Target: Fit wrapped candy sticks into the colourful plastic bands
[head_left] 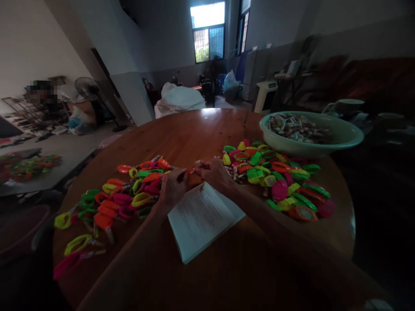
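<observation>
My left hand and my right hand are close together over the middle of the round wooden table. Between their fingertips is a small orange piece, pinched by my left hand. My right hand's fingers are pressed together on something small that is too dark to make out. Just below the hands lies a stack of printed paper. Bright plastic items in pink, orange, yellow and green lie in a left pile and a right pile, many on the left with small wrapped pieces attached.
A pale green basin full of wrapped pieces stands at the table's right back edge. Behind the table are a white sack and a standing fan. More colourful items lie on a surface at the left.
</observation>
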